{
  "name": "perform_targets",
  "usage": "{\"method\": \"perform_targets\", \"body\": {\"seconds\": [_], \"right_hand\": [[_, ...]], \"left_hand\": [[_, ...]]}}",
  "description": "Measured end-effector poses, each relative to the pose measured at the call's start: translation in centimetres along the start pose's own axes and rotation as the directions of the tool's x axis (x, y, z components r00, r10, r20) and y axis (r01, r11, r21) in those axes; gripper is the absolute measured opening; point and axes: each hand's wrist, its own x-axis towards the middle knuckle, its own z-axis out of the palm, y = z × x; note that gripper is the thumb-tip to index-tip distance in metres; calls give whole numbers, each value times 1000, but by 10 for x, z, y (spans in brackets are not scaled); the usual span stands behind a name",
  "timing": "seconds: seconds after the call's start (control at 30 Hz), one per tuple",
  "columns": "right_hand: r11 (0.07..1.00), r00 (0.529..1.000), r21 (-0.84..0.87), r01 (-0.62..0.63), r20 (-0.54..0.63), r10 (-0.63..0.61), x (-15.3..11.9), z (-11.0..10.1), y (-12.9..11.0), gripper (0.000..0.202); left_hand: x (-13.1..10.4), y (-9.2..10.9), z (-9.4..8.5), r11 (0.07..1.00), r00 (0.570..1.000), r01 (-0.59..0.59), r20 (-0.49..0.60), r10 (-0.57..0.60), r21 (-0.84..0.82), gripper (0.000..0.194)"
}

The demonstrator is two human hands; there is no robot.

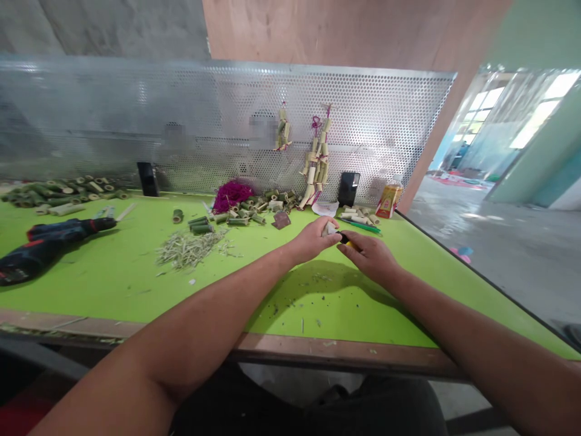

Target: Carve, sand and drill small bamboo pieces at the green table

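My left hand (pixel 313 241) is closed around a short pale piece (pixel 328 229), which looks like cut bamboo; the fingers cover much of it. Close against it, my right hand (pixel 376 257) grips a black-and-yellow tool (pixel 344 238) that resembles a utility knife. Its blade, if any, is hidden. Both hands are held over the green tabletop (pixel 254 284), with their shadow below. Just behind them lie peeled bamboo pieces (pixel 359 215) and a green pen-like item (pixel 363 226). A brown scrap, perhaps sandpaper (pixel 281 220), rests left of my left hand.
A cordless drill (pixel 54 239) lies at the left. Bamboo shavings (pixel 188 247), green bamboo pieces (pixel 200 225) and purple string (pixel 232 196) are spread across the table. Threaded bamboo pieces (pixel 311 175) hang on the perforated metal panel (pixel 204 109). A bottle (pixel 389 198) stands back right.
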Motion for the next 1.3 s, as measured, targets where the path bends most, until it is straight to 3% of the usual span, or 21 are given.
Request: {"method": "perform_targets", "body": {"seconds": [0.2, 0.37, 0.47, 0.6, 0.77, 1.0, 1.3], "right_hand": [[999, 999, -40, -5, -34, 4, 0, 1, -1, 45], [994, 996, 91, -62, -55, 67, 1, 5, -1, 49], [992, 998, 115, -48, -38, 52, 2, 5, 0, 48], [992, 999, 118, -32, 2, 32, 2, 5, 2, 46], [992, 999, 123, -30, 22, 28, 1, 4, 1, 46], [994, 999, 108, 2, 53, -8, 1, 2, -1, 44], [1000, 1000, 8, 4, 18, -4, 0, 1, -1, 46]], "left_hand": [[-2, 4, 4, 999, 997, 15, -75, -13, 36, 29], [-3, 2, 6, 999, 991, -8, -130, 14, 44, 36], [-2, -3, 6, 999, 996, -21, -87, 18, -34, 39], [-2, -10, 5, 987, 1000, -10, 26, 14, -159, 56], [-1, -12, 3, 966, 996, -2, 86, 25, -259, 56], [-3, -10, -1, 964, 986, 47, 167, -3, -261, 43], [2, -10, -2, 998, 997, -27, 74, 32, -63, 34]]}}
